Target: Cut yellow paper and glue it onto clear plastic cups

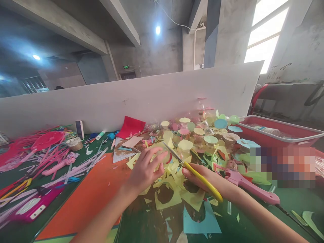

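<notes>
Green tabletop [298, 202] under paper scraps [167, 199]; pink tool [249, 185] beside right hand [207, 179].

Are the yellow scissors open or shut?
Nearly shut, it seems: the yellow-handled scissors show one thin blade line, in the right hand.

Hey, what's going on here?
A person is working at a green table. Their left hand holds a piece of pale yellow paper, and their right hand grips yellow-handled scissors, with the blades against the paper. Yellow paper scraps lie around the hands, coloured paper circles are heaped behind them, and a pink-handled tool lies to the right.
</notes>
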### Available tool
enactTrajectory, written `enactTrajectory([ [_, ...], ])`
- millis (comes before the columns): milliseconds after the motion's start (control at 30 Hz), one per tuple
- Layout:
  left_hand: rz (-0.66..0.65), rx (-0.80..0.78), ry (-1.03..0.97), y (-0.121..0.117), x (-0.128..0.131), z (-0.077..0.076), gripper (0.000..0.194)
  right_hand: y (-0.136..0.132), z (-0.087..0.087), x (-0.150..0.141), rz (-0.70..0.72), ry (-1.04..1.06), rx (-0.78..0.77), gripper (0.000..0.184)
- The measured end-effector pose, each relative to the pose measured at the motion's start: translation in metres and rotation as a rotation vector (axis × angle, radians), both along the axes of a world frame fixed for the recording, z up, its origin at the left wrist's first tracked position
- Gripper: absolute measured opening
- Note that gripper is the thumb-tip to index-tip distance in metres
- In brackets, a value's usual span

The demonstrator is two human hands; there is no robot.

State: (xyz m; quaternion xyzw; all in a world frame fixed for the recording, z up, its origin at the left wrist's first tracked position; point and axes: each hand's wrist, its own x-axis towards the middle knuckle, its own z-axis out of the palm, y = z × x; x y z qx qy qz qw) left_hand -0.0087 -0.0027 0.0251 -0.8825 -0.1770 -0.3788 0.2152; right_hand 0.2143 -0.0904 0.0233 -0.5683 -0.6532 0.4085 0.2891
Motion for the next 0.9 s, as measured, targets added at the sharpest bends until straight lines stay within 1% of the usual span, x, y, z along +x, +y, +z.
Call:
enactTrajectory([
  [267,-0.001,0.023,-0.018,-0.0010,-0.0002,0.0025,0.038,-0.0038,0.0054,0.0061,0.042,0.018,-0.006,0.055],
  [500,-0.004,0.032,-0.001,0.0008,-0.0007,0.0005,0.040,0.0022,-0.0013,0.0048,0.004,-0.005,0.020,0.052],
  [767,0.012,0.050,0.001,-0.0014,-0.0018,0.0023,0.037,0.0026,-0.0013,0.0054,0.012,-0.036,0.020,0.046],
  [900,0.025,0.037,0.001,-0.0019,-0.0020,0.0022,0.037,0.0044,-0.0046,0.0052,0.021,-0.036,0.044,0.045],
])
